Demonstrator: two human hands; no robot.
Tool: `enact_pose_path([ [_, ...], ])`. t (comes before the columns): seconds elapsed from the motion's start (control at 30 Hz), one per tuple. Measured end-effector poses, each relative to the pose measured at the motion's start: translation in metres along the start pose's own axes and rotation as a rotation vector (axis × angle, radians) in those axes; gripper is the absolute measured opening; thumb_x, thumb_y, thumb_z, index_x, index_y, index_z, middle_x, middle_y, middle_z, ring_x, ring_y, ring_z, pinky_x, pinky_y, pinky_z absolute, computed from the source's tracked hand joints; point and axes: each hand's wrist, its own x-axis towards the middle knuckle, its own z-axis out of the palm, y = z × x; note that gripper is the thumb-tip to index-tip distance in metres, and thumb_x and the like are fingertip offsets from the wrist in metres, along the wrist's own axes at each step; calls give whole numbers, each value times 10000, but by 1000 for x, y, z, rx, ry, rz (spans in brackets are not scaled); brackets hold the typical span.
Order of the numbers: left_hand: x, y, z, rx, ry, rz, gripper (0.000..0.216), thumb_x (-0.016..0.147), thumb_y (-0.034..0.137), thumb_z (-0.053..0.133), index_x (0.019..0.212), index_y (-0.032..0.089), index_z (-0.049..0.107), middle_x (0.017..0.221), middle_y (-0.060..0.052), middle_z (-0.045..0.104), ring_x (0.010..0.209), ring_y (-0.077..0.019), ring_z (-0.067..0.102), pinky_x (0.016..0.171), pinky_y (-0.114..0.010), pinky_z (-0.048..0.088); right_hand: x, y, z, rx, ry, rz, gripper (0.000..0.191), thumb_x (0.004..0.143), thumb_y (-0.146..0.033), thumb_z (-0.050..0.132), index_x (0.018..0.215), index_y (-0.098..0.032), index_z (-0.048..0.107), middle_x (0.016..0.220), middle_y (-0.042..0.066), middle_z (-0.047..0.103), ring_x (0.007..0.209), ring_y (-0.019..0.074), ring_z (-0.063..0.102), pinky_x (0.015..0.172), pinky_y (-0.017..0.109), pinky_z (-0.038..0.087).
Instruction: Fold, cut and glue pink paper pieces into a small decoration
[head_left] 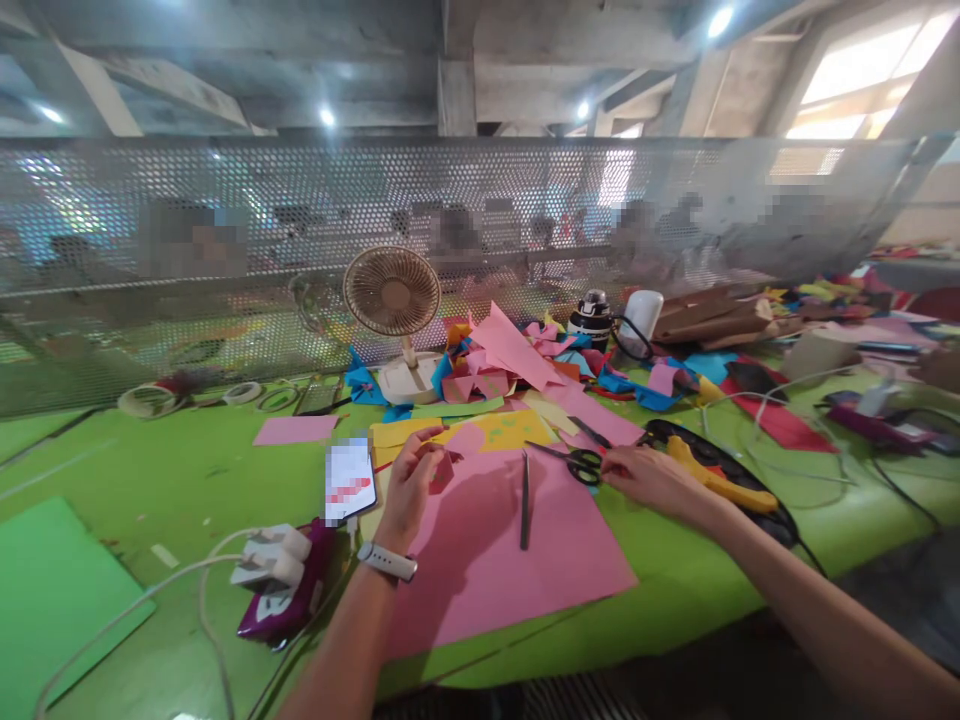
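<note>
Left hand: above the left part of the pink sheet, the left hand (411,490) has its grip closed, thumb and fingertips pinching a small reddish-pink piece (441,474) that looks folded.
Right hand: the right hand (641,478) is at the right edge of the sheet, fingers bent at the handles of the black scissors (579,463); whether its grip is closed on them I cannot tell.
Scissors: blades spread apart, pointing left and far, over the sheet's far right corner.
Pink sheet: the large pink sheet (570,575) lies flat on the green surface (679,600), in the near middle, between the forearms.
Slim tool: a dark slim tool (524,510), probably tweezers, rests on the sheet between the hands.
Yellow sheet: just beyond the pink one, a yellow sheet (517,430) lies partly covered.
Done: paper has apparently been cut and bent, judging by the heap of coloured scraps (510,350) beside the fan (392,290); the small piece seems already shaped in part.
Left: the large sheet's visible edges look mostly straight, so much of it appears unused; the small piece looks unfinished and unattached, though the fingers hide much of it.
</note>
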Motion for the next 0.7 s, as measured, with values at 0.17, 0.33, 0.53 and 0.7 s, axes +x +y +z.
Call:
enact_pose_path([
  [0.17,-1,1,0,34,22,10,382,745,316,570,1093,164,523,727,-18,645,723,-186,625,597,-247,410,3,5,4,200,213,69,207,791,-337,490,905,-206,604,769,29,644,671,177,593,589,258,405],
  [0.33,0,0,0,51,37,22,339,745,302,570,1058,176,539,723,-9,647,741,-181,629,660,-265,421,14,18,-1,549,803,162,379,860,-340,393,1191,-161,437,899,81,626,693,166,603,638,277,472],
  [0.53,1,-1,-1,59,21,24,348,761,301,560,1087,180,533,719,-6,642,702,-161,611,617,-240,405,20,-23,22,174,158,-306,374,839,-238,453,1207,-240,523,1111,64,600,950,197,575,800,302,451],
  [0.7,-1,-2,-1,61,-34,9,332,792,278,516,1110,184,542,768,-13,631,750,-160,611,665,-239,398,29,-55,34,-105,29,-464,397,871,-157,393,1227,-284,515,1086,74,571,928,186,567,741,274,445],
])
